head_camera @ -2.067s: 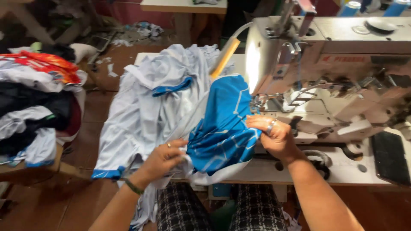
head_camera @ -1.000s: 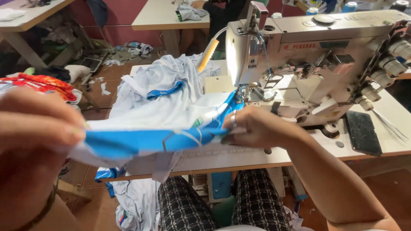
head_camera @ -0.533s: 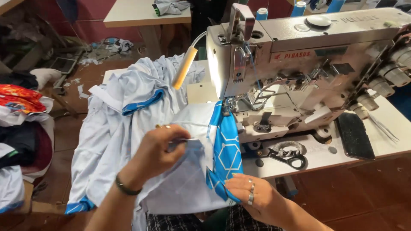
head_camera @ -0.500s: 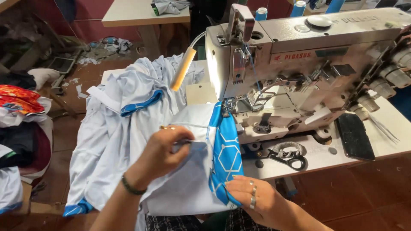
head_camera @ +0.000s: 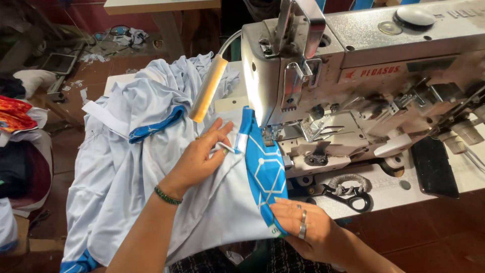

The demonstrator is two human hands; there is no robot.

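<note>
Blue patterned trim (head_camera: 265, 174) on pale garment (head_camera: 151, 172) is lying under the sewing machine (head_camera: 364, 65) foot. Left hand (head_camera: 199, 156) is pressing flat on the fabric, pinching a white strip (head_camera: 226, 147). Right hand (head_camera: 303, 230) is gripping the trim's lower end. Scissors (head_camera: 348, 197) are sitting nearby.

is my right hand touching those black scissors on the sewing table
Apart. The head view shows the right hand holding the blue patterned fabric band, with bare tabletop between its fingers and the black scissors.
</note>
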